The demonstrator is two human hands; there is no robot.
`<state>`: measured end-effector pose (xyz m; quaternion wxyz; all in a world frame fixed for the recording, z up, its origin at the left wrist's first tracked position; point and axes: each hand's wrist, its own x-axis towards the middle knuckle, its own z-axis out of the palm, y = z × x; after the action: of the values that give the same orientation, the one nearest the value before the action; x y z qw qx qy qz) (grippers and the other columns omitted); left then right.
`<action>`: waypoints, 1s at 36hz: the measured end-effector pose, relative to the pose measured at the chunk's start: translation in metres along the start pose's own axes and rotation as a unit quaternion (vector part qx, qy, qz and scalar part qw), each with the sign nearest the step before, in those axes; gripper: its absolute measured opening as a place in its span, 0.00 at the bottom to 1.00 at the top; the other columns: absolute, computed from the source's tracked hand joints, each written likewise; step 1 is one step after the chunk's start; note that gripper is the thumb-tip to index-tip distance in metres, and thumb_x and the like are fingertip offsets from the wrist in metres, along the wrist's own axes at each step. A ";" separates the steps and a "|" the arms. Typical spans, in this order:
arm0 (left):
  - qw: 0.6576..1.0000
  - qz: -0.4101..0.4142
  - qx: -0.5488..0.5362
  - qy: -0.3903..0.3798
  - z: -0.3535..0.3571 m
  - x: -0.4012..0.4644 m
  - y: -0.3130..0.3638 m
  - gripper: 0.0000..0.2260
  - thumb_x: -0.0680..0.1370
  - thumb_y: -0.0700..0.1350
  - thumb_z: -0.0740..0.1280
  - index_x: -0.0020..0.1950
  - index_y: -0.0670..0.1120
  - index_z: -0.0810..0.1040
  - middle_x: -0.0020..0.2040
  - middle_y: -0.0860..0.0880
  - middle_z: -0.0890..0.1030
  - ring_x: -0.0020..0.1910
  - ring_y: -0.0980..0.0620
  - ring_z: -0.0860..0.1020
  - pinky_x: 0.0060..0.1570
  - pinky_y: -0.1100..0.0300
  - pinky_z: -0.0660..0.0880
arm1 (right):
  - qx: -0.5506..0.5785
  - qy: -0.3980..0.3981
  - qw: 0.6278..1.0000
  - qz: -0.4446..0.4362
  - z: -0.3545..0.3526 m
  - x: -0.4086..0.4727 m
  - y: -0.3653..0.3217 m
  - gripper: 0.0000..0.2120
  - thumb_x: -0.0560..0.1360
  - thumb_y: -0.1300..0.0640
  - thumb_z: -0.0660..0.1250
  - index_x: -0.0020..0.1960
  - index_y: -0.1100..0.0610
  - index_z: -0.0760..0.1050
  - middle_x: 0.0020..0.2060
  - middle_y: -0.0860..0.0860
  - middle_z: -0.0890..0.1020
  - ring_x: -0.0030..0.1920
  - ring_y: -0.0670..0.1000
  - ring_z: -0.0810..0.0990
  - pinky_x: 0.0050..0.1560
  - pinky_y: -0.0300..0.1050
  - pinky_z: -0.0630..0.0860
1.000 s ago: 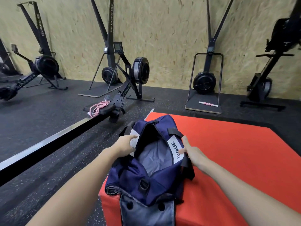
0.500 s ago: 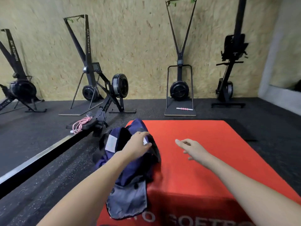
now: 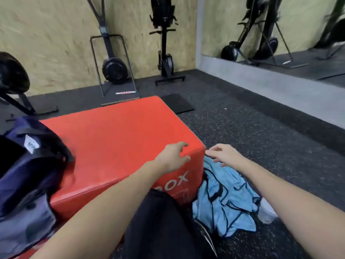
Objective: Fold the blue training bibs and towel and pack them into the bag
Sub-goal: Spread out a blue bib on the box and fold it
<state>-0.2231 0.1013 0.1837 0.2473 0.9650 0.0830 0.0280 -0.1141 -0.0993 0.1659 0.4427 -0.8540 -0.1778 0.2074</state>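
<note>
Speckled black rubber floor [image 3: 261,139] fills the lower right of the frame, where a heap of light blue training bibs [image 3: 225,199] with dark edging lies crumpled against the side of a red foam box [image 3: 115,139]. Just right of the heap a small white thing shows, too blurred to name. At bottom centre a knee in black cloth [image 3: 164,225] rises between the two forearms. The right hand [image 3: 225,155] hovers over the top of the bibs, fingers spread and relaxed, holding nothing; whether they touch the cloth I cannot tell. The left hand [image 3: 173,157] reaches across the near right corner of the box, fingers loosely open and empty. White letters on the box's front face read "BOX", partly hidden by the arm. At the left edge the navy bag [image 3: 31,174] lies slumped on the box, with a small white label whose print is too blurred to read. Farther back, in the upper half, black exercise machines [image 3: 113,68] stand along a chipboard wall [image 3: 56,43], and a small black mat [image 3: 177,103] lies beyond the box. A mirror [image 3: 280,34] fills the upper right.
</note>
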 end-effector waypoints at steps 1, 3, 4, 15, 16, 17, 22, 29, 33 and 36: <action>1.000 0.007 0.001 -0.018 0.018 0.007 0.009 0.25 0.77 0.50 0.69 0.73 0.47 0.70 0.61 0.44 0.79 0.57 0.43 0.78 0.57 0.57 0.72 | 0.001 0.007 1.000 0.022 -0.008 0.002 0.021 0.13 0.73 0.44 0.73 0.51 0.52 0.80 0.48 0.52 0.84 0.49 0.53 0.84 0.41 0.46 0.79; 0.999 0.015 0.003 -0.051 0.052 0.018 0.023 0.24 0.77 0.50 0.69 0.72 0.47 0.70 0.60 0.44 0.80 0.59 0.43 0.78 0.59 0.55 0.72 | -0.001 0.015 0.998 0.061 -0.019 0.006 0.061 0.13 0.72 0.43 0.73 0.49 0.51 0.81 0.46 0.54 0.85 0.46 0.52 0.84 0.39 0.46 0.78; 0.998 0.015 0.002 -0.066 0.068 0.023 0.028 0.24 0.77 0.50 0.69 0.72 0.47 0.70 0.60 0.44 0.80 0.59 0.43 0.77 0.59 0.54 0.73 | -0.001 0.015 0.997 0.079 -0.022 0.010 0.081 0.13 0.71 0.43 0.74 0.49 0.51 0.81 0.46 0.54 0.85 0.44 0.51 0.83 0.37 0.45 0.77; 0.985 -0.091 -0.010 -0.147 0.191 0.079 0.011 0.22 0.79 0.51 0.65 0.72 0.49 0.69 0.56 0.44 0.80 0.52 0.43 0.79 0.52 0.47 0.78 | -0.042 -0.038 0.987 0.148 0.003 0.069 0.214 0.10 0.78 0.50 0.68 0.54 0.56 0.77 0.47 0.51 0.80 0.45 0.50 0.78 0.43 0.42 0.71; 0.983 -0.103 -0.017 -0.149 0.198 0.084 0.006 0.22 0.79 0.51 0.64 0.72 0.49 0.68 0.58 0.44 0.79 0.52 0.44 0.79 0.52 0.48 0.78 | -0.039 -0.040 0.987 0.151 0.008 0.077 0.220 0.11 0.78 0.50 0.69 0.56 0.56 0.77 0.50 0.52 0.81 0.49 0.51 0.79 0.47 0.44 0.73; 0.982 -0.112 -0.026 -0.148 0.206 0.089 0.001 0.22 0.79 0.51 0.64 0.73 0.49 0.67 0.59 0.44 0.79 0.53 0.44 0.79 0.52 0.48 0.78 | -0.039 -0.042 0.987 0.152 0.013 0.086 0.226 0.12 0.78 0.50 0.69 0.58 0.57 0.78 0.53 0.52 0.81 0.52 0.52 0.80 0.50 0.45 0.75; 0.975 -0.146 -0.063 -0.156 0.236 0.115 -0.020 0.24 0.80 0.51 0.64 0.75 0.52 0.65 0.60 0.45 0.78 0.53 0.45 0.79 0.53 0.48 0.79 | -0.043 -0.053 0.987 0.146 0.038 0.130 0.245 0.17 0.78 0.52 0.69 0.64 0.58 0.76 0.58 0.54 0.81 0.57 0.53 0.79 0.54 0.43 0.71; 0.966 -0.170 -0.116 -0.157 0.262 0.137 -0.035 0.24 0.80 0.50 0.66 0.74 0.56 0.64 0.47 0.50 0.78 0.48 0.47 0.80 0.52 0.49 0.79 | -0.079 -0.014 0.991 0.103 0.068 0.173 0.260 0.18 0.74 0.52 0.75 0.61 0.55 0.78 0.56 0.54 0.79 0.54 0.52 0.79 0.56 0.46 0.74; 0.963 -0.176 -0.140 -0.150 0.265 0.145 -0.038 0.26 0.80 0.47 0.66 0.77 0.54 0.62 0.44 0.47 0.83 0.45 0.48 0.81 0.46 0.58 0.77 | -0.087 0.008 0.993 0.083 0.076 0.182 0.260 0.12 0.72 0.54 0.76 0.54 0.56 0.83 0.52 0.53 0.77 0.53 0.52 0.78 0.59 0.48 0.74; 0.961 -0.176 -0.153 -0.146 0.263 0.150 -0.037 0.28 0.80 0.47 0.66 0.78 0.54 0.60 0.42 0.48 0.83 0.42 0.51 0.80 0.42 0.63 0.72 | -0.065 0.014 0.994 0.088 0.075 0.184 0.254 0.06 0.74 0.56 0.75 0.49 0.57 0.83 0.48 0.50 0.77 0.50 0.51 0.78 0.51 0.43 0.73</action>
<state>-0.0562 0.0349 -0.0622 0.4026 0.8792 0.2097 -0.1449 0.0344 -0.0973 -0.1205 0.3691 -0.8959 -0.1092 0.2218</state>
